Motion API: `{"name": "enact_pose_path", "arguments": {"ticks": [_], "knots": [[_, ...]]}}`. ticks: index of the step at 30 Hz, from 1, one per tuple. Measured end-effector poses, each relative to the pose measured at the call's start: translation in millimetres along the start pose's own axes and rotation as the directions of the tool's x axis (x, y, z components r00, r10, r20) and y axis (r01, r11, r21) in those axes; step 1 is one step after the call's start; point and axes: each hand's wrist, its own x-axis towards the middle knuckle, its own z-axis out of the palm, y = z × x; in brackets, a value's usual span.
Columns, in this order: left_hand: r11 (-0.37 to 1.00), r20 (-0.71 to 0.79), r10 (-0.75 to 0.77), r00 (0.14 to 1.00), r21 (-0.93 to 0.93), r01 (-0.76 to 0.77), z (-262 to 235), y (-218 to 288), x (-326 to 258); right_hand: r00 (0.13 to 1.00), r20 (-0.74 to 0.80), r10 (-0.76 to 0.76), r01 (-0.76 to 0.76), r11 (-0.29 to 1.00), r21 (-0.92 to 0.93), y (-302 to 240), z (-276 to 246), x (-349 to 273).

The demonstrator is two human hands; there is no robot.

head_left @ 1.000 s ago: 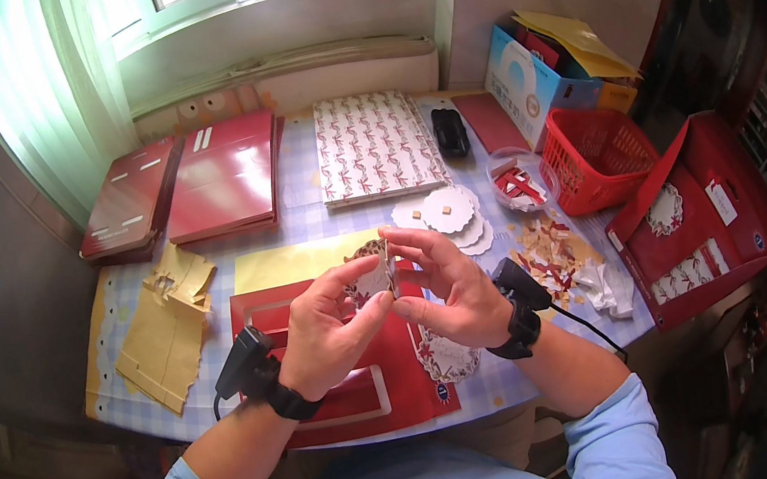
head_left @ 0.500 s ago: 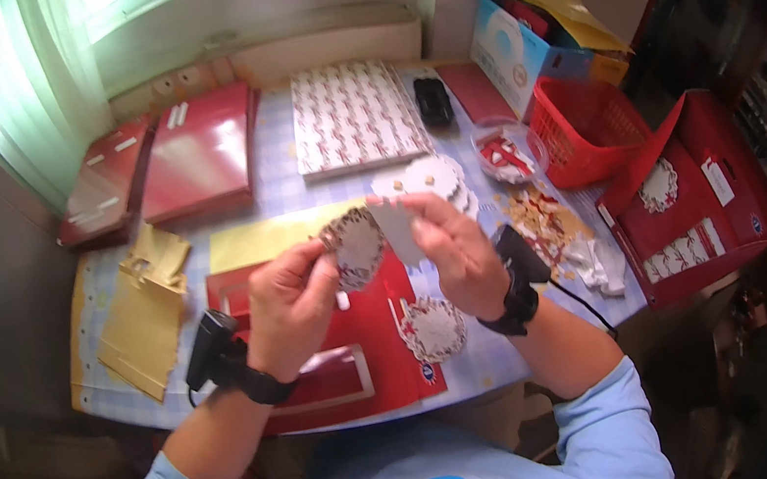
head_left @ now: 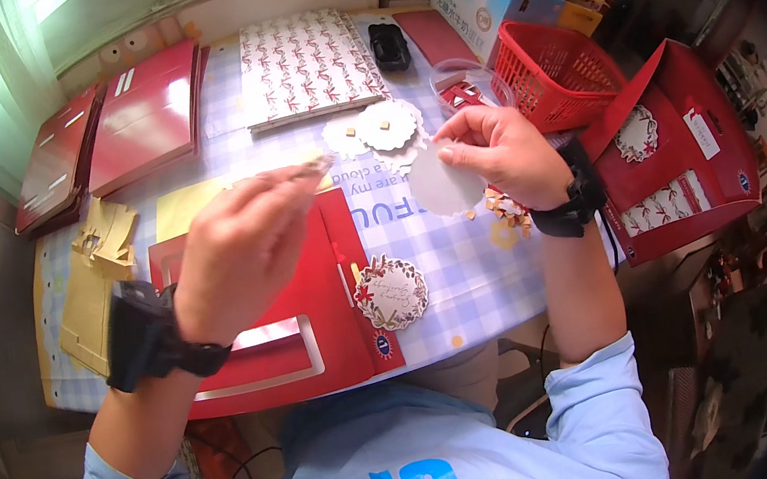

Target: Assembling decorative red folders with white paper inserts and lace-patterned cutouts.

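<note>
So the right hand (head_left: 500, 158) is pinching a white paper disc (head_left: 445, 186) mid-frame, fingers clamped on its edge; left hand (head_left: 241, 251) fingers are nipping a small strip (head_left: 313, 166), keeping both off the table (head_left: 466, 257).

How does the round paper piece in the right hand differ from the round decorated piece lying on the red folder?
The pale disc is plain, with no print showing; the wreath disc shows a leafy red and brown pattern. The pale disc is held above the table by the right hand; the wreath disc lies flat at the edge of the red folder, untouched. The pale disc looks slightly larger. Both are roundish paper cut-outs.
</note>
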Motion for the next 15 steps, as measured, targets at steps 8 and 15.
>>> {"name": "enact_pose_path", "arguments": {"ticks": [8,15], "knots": [[0.749,0.355,0.409,0.841,0.396,-0.531,48,-4,3,1.000,-0.003,-0.021,0.020,0.983,-0.182,22,11,-2],[0.847,0.453,0.311,0.836,0.266,-0.460,52,-3,6,0.994,-0.032,-0.109,0.080,0.872,-0.482,19,9,-5]]}}
